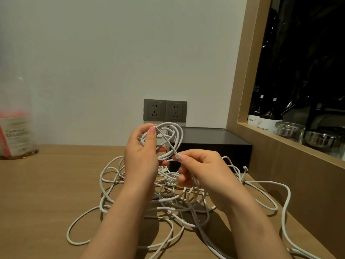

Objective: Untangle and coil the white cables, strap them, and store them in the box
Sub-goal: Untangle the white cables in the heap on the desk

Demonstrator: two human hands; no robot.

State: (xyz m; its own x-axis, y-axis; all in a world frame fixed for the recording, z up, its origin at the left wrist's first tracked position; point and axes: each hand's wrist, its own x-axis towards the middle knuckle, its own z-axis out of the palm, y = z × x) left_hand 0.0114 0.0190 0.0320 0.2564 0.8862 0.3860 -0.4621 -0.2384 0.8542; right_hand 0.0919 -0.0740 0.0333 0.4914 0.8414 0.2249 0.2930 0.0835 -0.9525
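Observation:
My left hand is raised above the table, gripping a small coil of white cable with several loops. My right hand pinches a thin strand that runs taut across the coil from my left thumb down to my right fingertips. Below both hands lies a loose tangle of white cables spread over the wooden table. A connector end sticks up at the tangle's right side. The dark box stands behind my hands, against the wall, with its lid on.
Two grey wall sockets sit above the box. A clear plastic container with a pink label stands at the far left. On the right, a wood-framed recess holds dark bottles and glass jars.

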